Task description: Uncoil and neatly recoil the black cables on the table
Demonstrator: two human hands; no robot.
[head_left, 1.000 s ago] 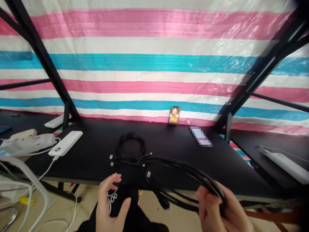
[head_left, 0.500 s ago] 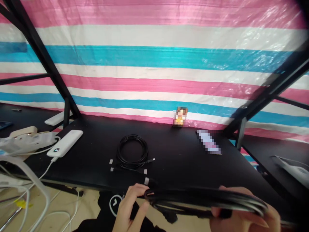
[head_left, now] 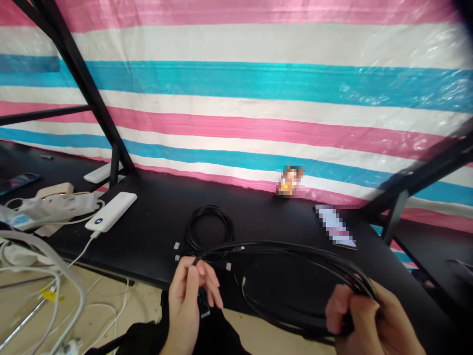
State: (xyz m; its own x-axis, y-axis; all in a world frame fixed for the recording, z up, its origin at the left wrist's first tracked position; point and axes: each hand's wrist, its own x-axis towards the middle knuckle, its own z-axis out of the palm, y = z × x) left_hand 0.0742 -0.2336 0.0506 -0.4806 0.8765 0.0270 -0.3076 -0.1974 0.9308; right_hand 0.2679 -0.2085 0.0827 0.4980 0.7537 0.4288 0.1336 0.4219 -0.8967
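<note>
A loosely looped black cable (head_left: 291, 246) stretches between my two hands above the table's front edge. My right hand (head_left: 369, 315) is wrapped round the bundled loops at the right. At the other end, my left hand (head_left: 192, 283) pinches a strand between thumb and index finger, the other fingers loosely bent. A dark plug hangs just below the left hand, partly hidden. Behind the held cable, another coiled black cable (head_left: 188, 229) lies on the black table (head_left: 266, 214), its front part covered.
White power bank (head_left: 114, 209) with a cord, on the left. Beside it are a power strip (head_left: 74, 204) and tangled white cables (head_left: 66, 268). A blurred-out phone (head_left: 336, 227) lies at the right, a small pixelated item (head_left: 290, 181) near the striped sheet (head_left: 236, 79). Slanted black frame bars (head_left: 88, 93) flank the table.
The held loops have been turned from a flat, edge-on bundle into a wide, open ring. My left hand has moved left and the view has shifted slightly.
</note>
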